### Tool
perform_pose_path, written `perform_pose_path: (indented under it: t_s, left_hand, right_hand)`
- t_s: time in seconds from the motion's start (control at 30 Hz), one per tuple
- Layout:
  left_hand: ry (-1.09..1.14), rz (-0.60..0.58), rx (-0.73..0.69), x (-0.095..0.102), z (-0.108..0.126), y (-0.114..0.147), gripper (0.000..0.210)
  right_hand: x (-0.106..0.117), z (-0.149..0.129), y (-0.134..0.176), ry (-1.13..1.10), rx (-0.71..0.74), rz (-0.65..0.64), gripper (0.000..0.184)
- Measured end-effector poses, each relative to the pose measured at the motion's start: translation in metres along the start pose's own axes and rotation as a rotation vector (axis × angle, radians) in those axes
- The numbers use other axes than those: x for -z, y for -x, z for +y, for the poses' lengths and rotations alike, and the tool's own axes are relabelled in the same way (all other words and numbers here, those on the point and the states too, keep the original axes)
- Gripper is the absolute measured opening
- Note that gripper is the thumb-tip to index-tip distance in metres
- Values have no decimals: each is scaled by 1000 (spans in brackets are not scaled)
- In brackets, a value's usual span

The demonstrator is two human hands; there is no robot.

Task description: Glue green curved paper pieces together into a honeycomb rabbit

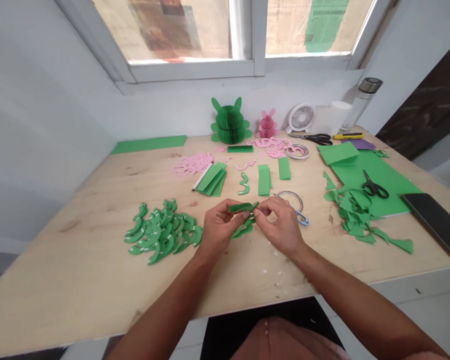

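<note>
Near the middle of the table, my left hand (222,223) grips a green paper piece (240,207) between thumb and fingers. My right hand (281,222) pinches the right end of that same piece. More green paper cutouts (243,229) lie on the table just below it, partly covered by my fingers. To the left sits a heap of curved green paper strips (161,230) with small white marks on them. Just beyond my right hand are a roll of tape (293,196) and a light blue cutter (302,218). A wavy green strip (243,184) lies ahead of my hands.
Folded green papers (214,179) and a marker (202,177) lie ahead. Pink cutouts (193,164), a green paper figure (230,124), a pink one (267,125) and a small fan (300,118) stand farther back. Right are scissors (375,188), green scraps (354,210) and a phone (435,222).
</note>
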State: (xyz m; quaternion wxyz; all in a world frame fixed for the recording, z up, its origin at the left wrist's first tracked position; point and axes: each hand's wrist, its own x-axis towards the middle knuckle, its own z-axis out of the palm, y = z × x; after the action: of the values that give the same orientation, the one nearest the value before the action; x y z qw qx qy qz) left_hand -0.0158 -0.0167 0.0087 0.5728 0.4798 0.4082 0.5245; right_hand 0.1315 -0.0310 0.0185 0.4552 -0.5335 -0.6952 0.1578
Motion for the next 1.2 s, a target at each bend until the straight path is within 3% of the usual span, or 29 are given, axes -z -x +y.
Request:
perform_pose_path:
  t_s: [1.2]
  left_hand:
    - [-39, -18, -41, 0, -2, 1, 13]
  right_hand:
    - [-2, 4, -2, -74, -72, -20, 14]
